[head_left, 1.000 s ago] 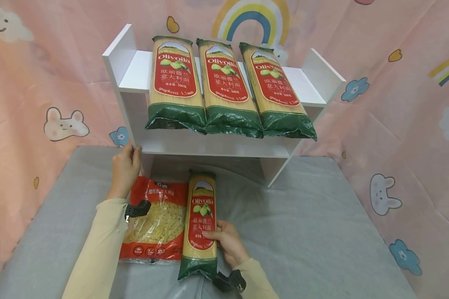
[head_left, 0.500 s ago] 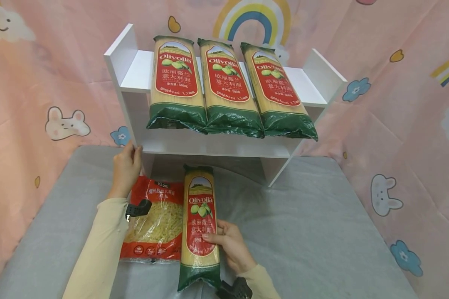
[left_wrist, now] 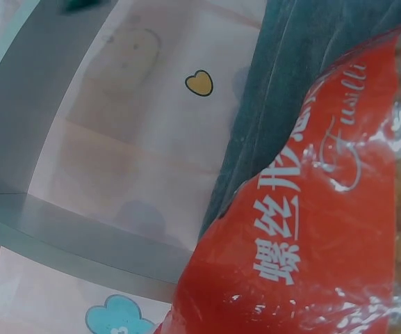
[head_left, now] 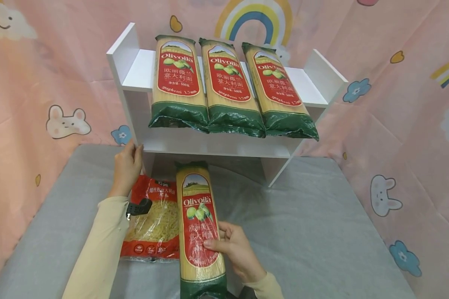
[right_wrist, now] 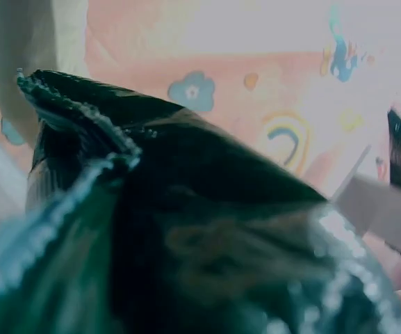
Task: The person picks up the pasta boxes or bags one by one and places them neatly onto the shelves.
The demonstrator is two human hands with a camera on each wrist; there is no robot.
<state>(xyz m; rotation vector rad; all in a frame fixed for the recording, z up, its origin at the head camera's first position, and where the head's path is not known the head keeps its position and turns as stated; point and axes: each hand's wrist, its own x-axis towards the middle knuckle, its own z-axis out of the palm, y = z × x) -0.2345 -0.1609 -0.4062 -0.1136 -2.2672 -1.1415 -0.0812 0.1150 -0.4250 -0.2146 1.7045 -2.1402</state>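
My right hand [head_left: 241, 251] grips a pack of spaghetti [head_left: 198, 207] by its right edge, the thumb on the red label. The pack stands out over the bed-like grey surface, tilted slightly, and overlaps a red bag of fusilli [head_left: 155, 224]. Its green crimped end [right_wrist: 207, 229] fills much of the right wrist view. My left hand [head_left: 127, 168] holds the left side panel of a white shelf [head_left: 209, 145] at the middle board's height. The fusilli bag [left_wrist: 325, 209] looms large in the left wrist view, where only a sliver of the hand shows at the left edge.
Three more spaghetti packs [head_left: 228, 83] lie side by side on the shelf's upper board, their green ends jutting over its front. Below is the middle board [head_left: 217, 147]. A grey cloth [head_left: 321, 232] covers the surface, and a pink patterned curtain [head_left: 389, 124] hangs behind.
My right hand has lifted the spaghetti pack toward the camera, so it looks larger and covers more of the fusilli bag. My left hand has stayed at the shelf's side.
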